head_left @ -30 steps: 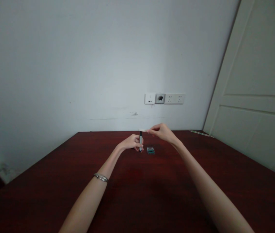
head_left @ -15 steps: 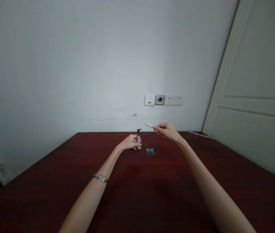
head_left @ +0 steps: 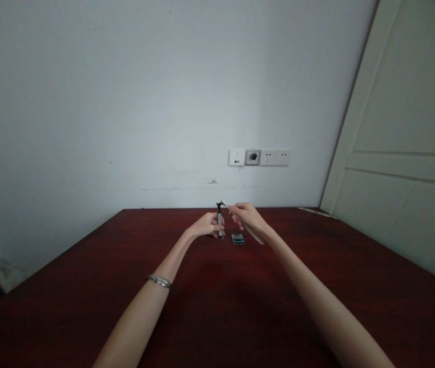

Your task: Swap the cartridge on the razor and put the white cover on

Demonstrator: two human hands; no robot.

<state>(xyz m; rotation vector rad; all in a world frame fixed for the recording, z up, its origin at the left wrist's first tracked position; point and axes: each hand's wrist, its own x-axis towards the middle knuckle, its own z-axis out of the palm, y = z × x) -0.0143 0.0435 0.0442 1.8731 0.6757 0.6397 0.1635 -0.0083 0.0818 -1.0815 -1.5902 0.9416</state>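
Observation:
My left hand is closed round a slim razor handle with a silver grip and a dark top, held upright above the dark red table. My right hand is closed in a pinch on a small pale strip, whose tip nearly touches the top of the handle. A small teal blade cartridge case lies flat on the table just right of the handle, under my right hand. A metal bracelet sits on my left wrist.
A white wall rises behind the table, carrying a row of sockets with a dark plug. A pale door stands at the right. Something thin and light lies at the table's far right corner.
My right hand lifted the pale strip off the handle's top and moved it right, then came back left and down to the handle. The left hand stayed almost still.

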